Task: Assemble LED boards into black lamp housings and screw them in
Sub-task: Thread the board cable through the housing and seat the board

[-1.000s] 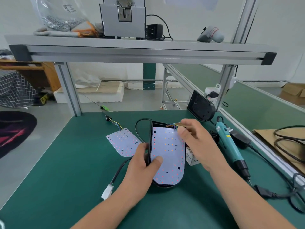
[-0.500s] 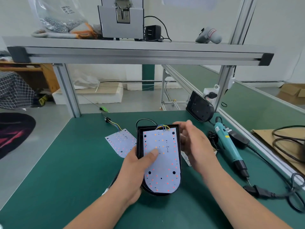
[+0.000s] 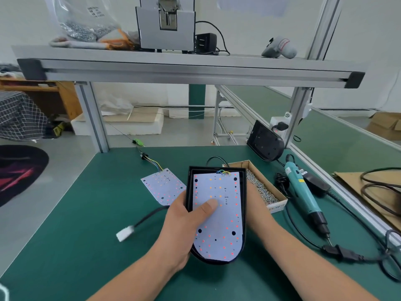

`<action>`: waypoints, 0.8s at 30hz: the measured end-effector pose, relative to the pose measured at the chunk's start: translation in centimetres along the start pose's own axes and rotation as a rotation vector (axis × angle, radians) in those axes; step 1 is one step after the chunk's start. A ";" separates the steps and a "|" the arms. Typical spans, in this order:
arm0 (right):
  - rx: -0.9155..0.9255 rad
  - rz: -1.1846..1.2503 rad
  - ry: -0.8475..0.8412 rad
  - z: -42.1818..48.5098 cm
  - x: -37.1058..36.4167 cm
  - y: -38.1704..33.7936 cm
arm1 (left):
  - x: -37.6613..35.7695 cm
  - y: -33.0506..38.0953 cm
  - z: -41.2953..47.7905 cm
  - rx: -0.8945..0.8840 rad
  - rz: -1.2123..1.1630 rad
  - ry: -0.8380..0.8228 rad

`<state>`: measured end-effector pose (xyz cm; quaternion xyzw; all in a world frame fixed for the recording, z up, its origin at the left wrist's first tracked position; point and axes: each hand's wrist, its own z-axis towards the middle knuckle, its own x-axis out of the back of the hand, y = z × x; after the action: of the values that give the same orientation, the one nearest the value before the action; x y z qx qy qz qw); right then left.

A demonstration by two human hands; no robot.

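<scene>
The green table [image 3: 82, 213] carries everything. The black housing [image 3: 243, 205] is held just above it at the centre, open face up and rounded end toward the person. It is now lifted and closer to the camera than half a second ago. The LED board [image 3: 223, 227] lies inside the housing, wires at its far end.

The left hand [image 3: 184, 229] grips the housing's left edge. Its thumb lies flat on the board and its fingers are curled out of sight beneath. The right hand [image 3: 257, 203] has dropped from the housing's far right corner to its right side. Its fingers are hidden behind the housing, so I cannot tell their grip.

Well right of the housing lies the teal screwdriver [image 3: 302, 192]. Just right of the housing is the screw box [image 3: 263, 190], uncovered since the right hand moved. A spare board [image 3: 161, 184] lies just left of the housing. A white connector [image 3: 125, 233] lies further left, now in plain view.
</scene>
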<state>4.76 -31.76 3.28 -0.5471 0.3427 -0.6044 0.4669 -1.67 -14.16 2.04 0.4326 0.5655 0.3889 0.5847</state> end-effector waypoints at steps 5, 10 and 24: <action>-0.016 -0.044 -0.036 0.2 0.1 -0.3 | 0.1 0.1 0.2 -0.047 0.074 0.033; 0.091 0.175 0.032 -0.4 0.9 -0.7 | 0.6 0.1 0.7 -0.080 0.156 0.104; 0.017 -0.036 -0.233 -1.3 0.6 0.1 | 1.4 -0.2 1.4 -0.052 0.060 0.104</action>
<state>3.47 -32.45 3.18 -0.6159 0.2710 -0.5478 0.4972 -0.24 -12.97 1.41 0.4131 0.5715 0.4430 0.5536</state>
